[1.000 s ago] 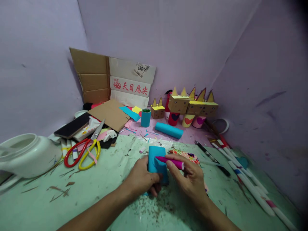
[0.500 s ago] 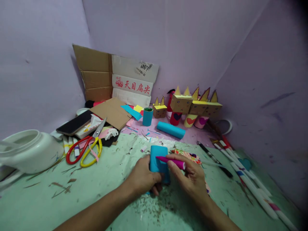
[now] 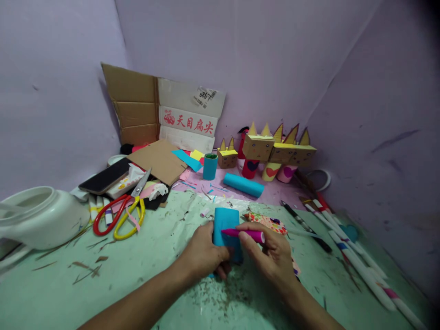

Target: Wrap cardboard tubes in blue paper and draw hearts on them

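A blue paper-covered tube [image 3: 226, 220] is held at its lower left side by my left hand [image 3: 208, 250], fingers wrapped round it. My right hand [image 3: 270, 250] pinches a magenta marker [image 3: 252, 235], its tip on or just above the tube's front face. I cannot make out any drawn line there. Just beyond my hands lies a small pale marker cap [image 3: 205, 212]. A patterned orange-and-red strip [image 3: 266, 222] lies behind my right hand, partly hidden by it.
Red-and-yellow scissors [image 3: 137, 197] and a white teapot [image 3: 51, 220] are at the left. Behind stand an upright blue tube [image 3: 209, 167], a lying blue tube [image 3: 243, 185] and several cardboard-headed figures [image 3: 258, 149]. Markers [image 3: 360, 261] and a black pen [image 3: 305, 227] lie at the right.
The marker's tip has shifted slightly down and left over the blue tube. My left hand keeps its hold, and the view has moved very slightly.
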Available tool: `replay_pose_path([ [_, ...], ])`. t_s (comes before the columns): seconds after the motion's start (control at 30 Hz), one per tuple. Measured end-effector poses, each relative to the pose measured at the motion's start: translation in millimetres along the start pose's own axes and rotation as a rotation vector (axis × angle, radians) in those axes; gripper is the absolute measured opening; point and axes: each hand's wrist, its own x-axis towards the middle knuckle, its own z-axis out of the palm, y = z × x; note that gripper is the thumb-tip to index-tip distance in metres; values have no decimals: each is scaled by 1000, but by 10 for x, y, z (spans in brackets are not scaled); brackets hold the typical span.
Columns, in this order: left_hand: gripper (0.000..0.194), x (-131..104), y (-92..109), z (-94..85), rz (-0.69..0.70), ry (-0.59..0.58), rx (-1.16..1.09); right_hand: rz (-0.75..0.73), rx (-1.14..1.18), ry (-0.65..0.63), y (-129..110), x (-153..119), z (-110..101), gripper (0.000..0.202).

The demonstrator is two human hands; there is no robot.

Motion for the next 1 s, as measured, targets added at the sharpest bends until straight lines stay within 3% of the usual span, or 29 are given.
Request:
replay_pose_path([
  [1.0,28,-45,15,29,80,12,18,-68,-3,2,-47,-19,6,11],
])
